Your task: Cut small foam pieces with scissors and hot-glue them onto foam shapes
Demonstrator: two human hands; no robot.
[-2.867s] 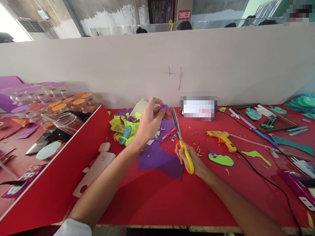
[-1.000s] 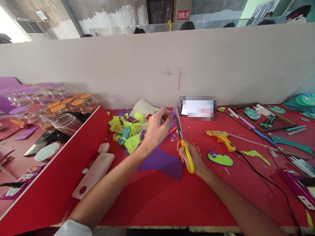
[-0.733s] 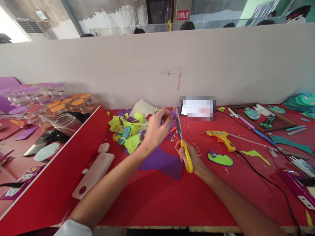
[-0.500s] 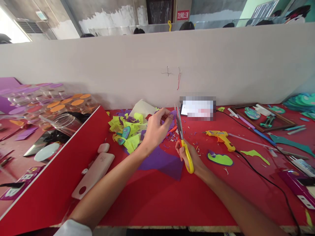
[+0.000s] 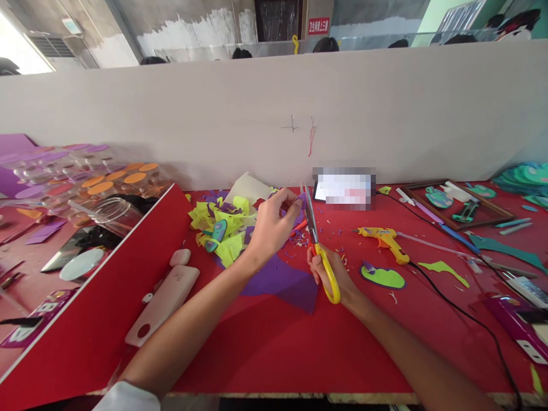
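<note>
Between the fingertips of my left hand (image 5: 277, 224) is a small purple piece (image 5: 303, 200), mostly hidden by the fingers. My right hand (image 5: 329, 273) grips yellow-handled scissors (image 5: 330, 279), whose blades point up and away, right beside the purple piece. Whether the blades touch it I cannot tell. Below the hands a purple sheet (image 5: 285, 282) lies on the red table, with small purple and pale scraps around it. Left of my left hand is a heap of yellow-green and purple scraps (image 5: 233, 214). A yellow-green shape with a dark edge (image 5: 383, 277) lies right of my right hand.
A yellow glue gun (image 5: 385, 240) with a black cord lies to the right, near a wooden frame (image 5: 492, 220). A pixelated screen (image 5: 345, 188) stands at the back. At left, a red divider (image 5: 111, 285) rises beside a white power bank (image 5: 165, 305).
The scissors have tilted slightly, their blade tips shifting a little left and their handles a little right. My left hand stays in place.
</note>
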